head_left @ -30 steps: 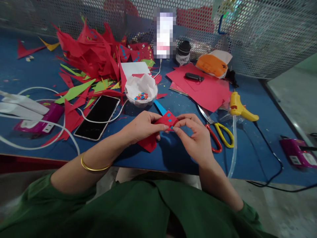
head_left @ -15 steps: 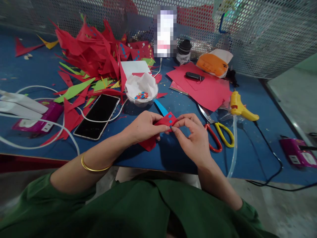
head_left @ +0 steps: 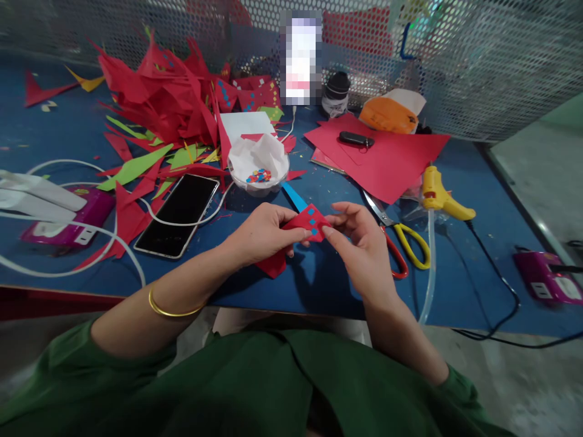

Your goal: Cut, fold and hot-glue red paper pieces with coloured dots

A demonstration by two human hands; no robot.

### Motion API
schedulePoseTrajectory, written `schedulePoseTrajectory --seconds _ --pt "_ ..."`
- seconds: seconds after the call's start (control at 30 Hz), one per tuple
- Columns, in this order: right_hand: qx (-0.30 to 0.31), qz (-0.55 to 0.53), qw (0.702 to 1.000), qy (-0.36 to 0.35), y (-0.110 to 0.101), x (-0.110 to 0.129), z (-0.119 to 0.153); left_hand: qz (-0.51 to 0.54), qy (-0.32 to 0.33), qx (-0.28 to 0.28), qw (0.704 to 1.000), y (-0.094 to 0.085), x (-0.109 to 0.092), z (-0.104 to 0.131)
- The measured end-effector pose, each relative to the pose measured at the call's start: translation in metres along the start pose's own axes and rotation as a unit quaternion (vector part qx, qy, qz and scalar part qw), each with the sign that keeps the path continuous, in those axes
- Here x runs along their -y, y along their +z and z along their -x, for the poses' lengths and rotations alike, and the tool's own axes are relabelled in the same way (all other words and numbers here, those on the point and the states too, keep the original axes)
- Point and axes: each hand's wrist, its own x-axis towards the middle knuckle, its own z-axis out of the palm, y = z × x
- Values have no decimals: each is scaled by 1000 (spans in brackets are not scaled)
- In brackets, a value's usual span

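Note:
A folded red paper piece (head_left: 301,221) is held between my hands above the blue table, with several small blue squares in a row on its face. My left hand (head_left: 266,233) pinches its left side, thumb on top. At its right corner, the thumb of my right hand (head_left: 362,246) presses on the paper, the other fingers curled behind. A pointed blue strip (head_left: 294,196) lies just beyond the paper, its near end hidden. Past it stands a clear bowl (head_left: 259,187) lined with white paper, holding tiny coloured bits (head_left: 259,176).
Scissors (head_left: 396,237) and a yellow glue gun (head_left: 444,197) lie to the right. A dark phone (head_left: 180,212) with a white cable crossing it is at left. Behind are heaped red paper shapes (head_left: 155,91), red sheets (head_left: 387,164) and a black-capped bottle (head_left: 336,94).
My right fingertips have shifted from pinching at a blue square to the paper's right corner, and my right hand has moved slightly right. The lowest blue square now shows more fully.

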Motion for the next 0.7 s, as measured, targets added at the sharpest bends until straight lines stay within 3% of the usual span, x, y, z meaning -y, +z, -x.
schedulePoseTrajectory --seconds 0.1,0.3,0.57,0.7 --pt "28 -22 999 37 1 -2 0 2 4 1 1000 1 0 0" --pt "45 -3 999 28 5 0 2 -6 11 12 1000 0 5 -1" --pt "17 -39 997 58 4 -4 0 -18 24 10 1000 -3 2 -1" --pt "-2 -70 995 72 3 -3 -3 -12 31 -29 999 -4 -1 -1"
